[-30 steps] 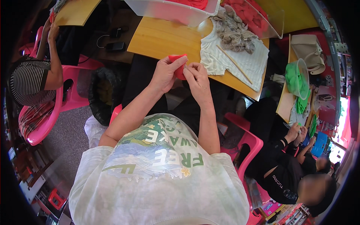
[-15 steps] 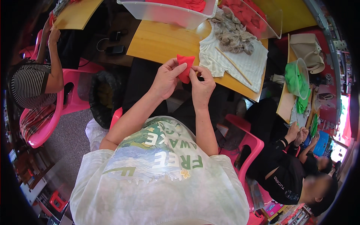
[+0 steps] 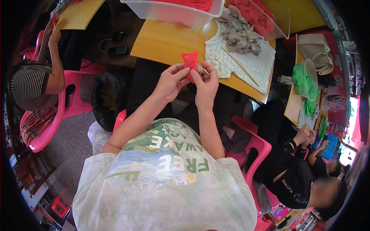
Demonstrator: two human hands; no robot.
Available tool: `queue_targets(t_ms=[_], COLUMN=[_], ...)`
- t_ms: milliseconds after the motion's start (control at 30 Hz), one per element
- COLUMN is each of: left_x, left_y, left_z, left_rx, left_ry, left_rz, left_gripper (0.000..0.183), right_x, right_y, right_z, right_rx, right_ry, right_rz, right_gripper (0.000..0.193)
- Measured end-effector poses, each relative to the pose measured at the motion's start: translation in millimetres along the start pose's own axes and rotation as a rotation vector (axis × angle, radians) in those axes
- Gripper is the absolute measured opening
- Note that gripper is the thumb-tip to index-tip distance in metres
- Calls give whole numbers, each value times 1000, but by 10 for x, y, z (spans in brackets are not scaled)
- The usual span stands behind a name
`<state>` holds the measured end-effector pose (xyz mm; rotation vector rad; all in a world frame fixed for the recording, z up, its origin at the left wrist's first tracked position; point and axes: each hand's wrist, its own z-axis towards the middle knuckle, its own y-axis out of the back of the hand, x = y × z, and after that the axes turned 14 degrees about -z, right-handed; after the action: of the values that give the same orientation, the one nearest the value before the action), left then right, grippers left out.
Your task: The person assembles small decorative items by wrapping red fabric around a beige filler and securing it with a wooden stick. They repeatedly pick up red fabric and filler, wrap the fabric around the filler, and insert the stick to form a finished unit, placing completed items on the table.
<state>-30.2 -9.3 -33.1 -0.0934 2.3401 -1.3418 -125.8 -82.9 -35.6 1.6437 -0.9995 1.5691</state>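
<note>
Just beyond my lap, in front of the table edge, both hands hold a small red fabric piece (image 3: 189, 59) with pointed upper corners. My left hand (image 3: 170, 81) pinches its left side between thumb and fingers. My right hand (image 3: 207, 82) is closed at its right side, with the thumb on the red cloth. A small greyish-beige wad (image 3: 200, 68) shows between the right fingers and the red piece. The lower part of the red piece is hidden behind my thumbs.
On the wooden table (image 3: 154, 42) lie a white cloth (image 3: 250, 69), a wooden stick (image 3: 241, 67) and a heap of grey-beige sheer fabric (image 3: 241, 32). Clear bins (image 3: 173, 17) hold red fabric. A black-lined bin (image 3: 108, 100) stands left. People work at both sides.
My right fingers have curled further around the red piece, and the greyish-beige wad now shows beside them. The red piece has tilted and looks fuller. My left hand has barely moved.
</note>
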Motion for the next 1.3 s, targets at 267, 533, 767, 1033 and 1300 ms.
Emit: queue_targets(t_ms=[267,533,767,1033,1300], left_x=[79,190,87,-69,-444], left_y=[175,441,546,344,68], left_z=[-53,-225,-268,-106,20], left_rx=[6,43,0,37,115], left_ry=[94,343,289,178,-19], left_rz=[0,217,311,144,26], left_gripper=[26,25,23,28,30], right_x=[206,624,533,96,411], right_y=[71,-82,-44,138,-38], right_z=[100,556,572,494,124], right_rx=[0,-348,-186,22,203], right_ry=[84,620,671,365,348], right_rz=[-482,-321,-939,-803,-617], right_gripper=[23,29,26,27,25])
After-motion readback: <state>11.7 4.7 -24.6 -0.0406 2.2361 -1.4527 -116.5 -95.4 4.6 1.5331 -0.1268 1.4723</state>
